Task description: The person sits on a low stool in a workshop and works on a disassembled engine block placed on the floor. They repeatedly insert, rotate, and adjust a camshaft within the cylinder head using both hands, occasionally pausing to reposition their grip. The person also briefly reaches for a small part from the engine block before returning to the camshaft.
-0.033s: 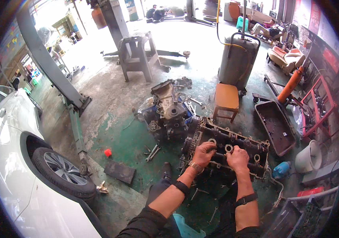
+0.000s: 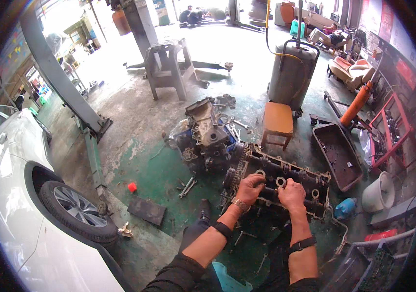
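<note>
An engine (image 2: 315, 181) lies below my hands, its top uncovered, with dark shafts, a chain along its left end and several pale round openings. Over its left part is my left hand (image 2: 250, 190), fingers curled together beside one round opening (image 2: 260, 173). My right hand (image 2: 292, 194) is closed too, its fingertips at the near right of another pale ring-shaped opening (image 2: 280, 182). Whatever either hand pinches is too small or hidden to make out.
A second, partly stripped engine (image 2: 208, 131) sits beyond, with wrenches (image 2: 239, 124) beside it. More wrenches (image 2: 187, 187) lie on the floor. Around are an orange-topped stool (image 2: 278, 118), a black tray (image 2: 332, 160), a white bucket (image 2: 379, 191) and a white car (image 2: 18, 194).
</note>
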Available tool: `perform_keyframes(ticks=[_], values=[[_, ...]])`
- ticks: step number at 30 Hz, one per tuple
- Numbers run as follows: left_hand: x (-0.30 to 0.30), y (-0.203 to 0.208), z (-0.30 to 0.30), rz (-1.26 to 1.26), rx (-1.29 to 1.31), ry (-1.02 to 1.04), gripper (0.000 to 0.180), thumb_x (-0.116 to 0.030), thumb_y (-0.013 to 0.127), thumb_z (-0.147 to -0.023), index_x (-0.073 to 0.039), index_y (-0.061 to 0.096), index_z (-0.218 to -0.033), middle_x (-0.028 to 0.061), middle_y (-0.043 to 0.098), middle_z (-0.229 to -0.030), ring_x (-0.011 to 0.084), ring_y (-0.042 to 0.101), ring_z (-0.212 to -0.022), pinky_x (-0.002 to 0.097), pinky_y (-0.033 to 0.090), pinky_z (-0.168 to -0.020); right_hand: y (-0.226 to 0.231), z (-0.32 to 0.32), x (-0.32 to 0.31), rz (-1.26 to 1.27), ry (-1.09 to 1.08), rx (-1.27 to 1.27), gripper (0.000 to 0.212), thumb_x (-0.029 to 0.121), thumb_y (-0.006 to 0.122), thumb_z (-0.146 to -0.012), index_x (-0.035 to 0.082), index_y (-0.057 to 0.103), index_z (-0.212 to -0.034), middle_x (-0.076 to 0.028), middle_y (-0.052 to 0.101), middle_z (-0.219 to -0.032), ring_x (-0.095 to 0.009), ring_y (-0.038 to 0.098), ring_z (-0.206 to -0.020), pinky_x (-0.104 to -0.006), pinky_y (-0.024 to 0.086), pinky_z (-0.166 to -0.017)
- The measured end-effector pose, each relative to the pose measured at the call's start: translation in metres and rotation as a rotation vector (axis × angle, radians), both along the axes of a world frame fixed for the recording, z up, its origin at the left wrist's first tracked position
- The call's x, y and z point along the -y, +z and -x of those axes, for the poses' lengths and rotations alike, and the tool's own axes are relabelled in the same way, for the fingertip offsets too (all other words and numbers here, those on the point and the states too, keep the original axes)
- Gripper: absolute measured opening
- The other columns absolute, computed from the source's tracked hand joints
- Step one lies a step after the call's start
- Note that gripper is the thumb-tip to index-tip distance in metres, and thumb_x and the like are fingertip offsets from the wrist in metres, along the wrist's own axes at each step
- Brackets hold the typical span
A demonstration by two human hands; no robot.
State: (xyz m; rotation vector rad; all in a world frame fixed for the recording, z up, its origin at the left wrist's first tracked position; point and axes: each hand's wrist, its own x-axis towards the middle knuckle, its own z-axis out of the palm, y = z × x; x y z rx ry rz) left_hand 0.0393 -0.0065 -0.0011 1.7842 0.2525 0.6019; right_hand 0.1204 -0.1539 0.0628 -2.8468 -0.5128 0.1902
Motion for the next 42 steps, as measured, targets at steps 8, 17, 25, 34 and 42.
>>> perform_keyframes(ticks=[8,17,25,34,42], values=[[-0.001,-0.004,0.000,0.004,0.019,-0.007,0.016,0.002,0.068,-0.076,0.000,0.066,-0.093,0.0091,0.066,-0.101,0.0197,0.062,-0.095,0.0290,0.048,-0.085,-0.004,0.000,-0.003,0.035,-0.023,-0.020,0.031,0.030,0.065,-0.079,0.002,0.062,-0.091,-0.021,0.066,-0.091,-0.039,0.062,-0.090,-0.0474,0.050,-0.080],[-0.003,-0.012,-0.002,-0.041,0.014,-0.002,0.021,0.004,0.067,-0.076,0.000,0.066,-0.097,0.0090,0.066,-0.102,0.0187,0.062,-0.096,0.0294,0.048,-0.086,0.005,0.003,-0.006,0.038,-0.005,-0.026,0.034,0.034,0.061,-0.083,0.001,0.065,-0.093,-0.019,0.066,-0.092,-0.036,0.065,-0.087,-0.0458,0.052,-0.076],[-0.007,-0.009,-0.004,0.082,0.034,-0.105,0.020,0.008,0.064,-0.079,0.001,0.065,-0.098,0.0060,0.066,-0.102,0.0144,0.061,-0.095,0.0284,0.049,-0.084,-0.015,-0.006,-0.004,0.070,0.082,-0.027,0.025,0.026,0.051,-0.085,0.007,0.067,-0.087,-0.014,0.068,-0.088,-0.030,0.067,-0.083,-0.0429,0.053,-0.070],[-0.009,-0.006,-0.004,0.099,0.014,-0.131,0.018,0.008,0.062,-0.081,0.003,0.064,-0.098,0.0060,0.064,-0.103,0.0126,0.059,-0.093,0.0248,0.047,-0.083,-0.016,-0.001,0.001,0.001,0.080,0.050,0.031,0.032,0.050,-0.089,0.008,0.069,-0.087,-0.012,0.069,-0.082,-0.029,0.068,-0.076,-0.0402,0.055,-0.064],[-0.016,-0.018,-0.005,0.189,-0.031,-0.129,0.015,0.008,0.063,-0.079,0.003,0.065,-0.094,0.0061,0.064,-0.099,0.0131,0.060,-0.091,0.0252,0.048,-0.082,-0.009,0.000,0.004,-0.087,0.041,-0.039,0.034,0.037,0.058,-0.085,0.006,0.068,-0.090,-0.015,0.069,-0.087,-0.031,0.068,-0.084,-0.0402,0.054,-0.071]])
